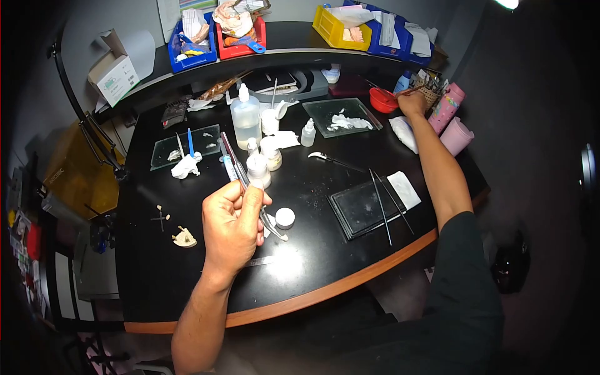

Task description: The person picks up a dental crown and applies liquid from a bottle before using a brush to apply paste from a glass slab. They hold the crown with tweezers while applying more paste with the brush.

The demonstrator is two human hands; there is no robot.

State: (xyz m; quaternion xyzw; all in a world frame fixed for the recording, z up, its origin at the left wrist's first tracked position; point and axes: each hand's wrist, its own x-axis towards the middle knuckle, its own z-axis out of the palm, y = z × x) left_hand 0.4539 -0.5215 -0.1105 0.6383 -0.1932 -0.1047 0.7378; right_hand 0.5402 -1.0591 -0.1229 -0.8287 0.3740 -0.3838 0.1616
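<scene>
My left hand (pixel 231 219) is closed around metal forceps (pixel 242 172), which slant down past the fingers. At their lower tip sits a small ivory, tooth-like piece (pixel 284 237). Beside them on the table is a round white lid (pixel 285 218). Stretched to the far right, my right hand (pixel 411 103) is closed at the red bowl (pixel 383 100). A thin dark stick-like tool shows at its fingers, but its kind is too small to tell. The basket of brushes (pixel 429 95) stands right behind that hand. A cream dental model piece (pixel 184 237) lies to the left.
White jars (pixel 258 170) and a large squeeze bottle (pixel 245 115) stand mid-table. Glass slabs (pixel 340 112) lie behind. A black tray (pixel 362 209) with long thin tools is at the right front. Pink tumblers (pixel 456 136) stand near my right forearm. Colored bins (pixel 240 40) line the shelf.
</scene>
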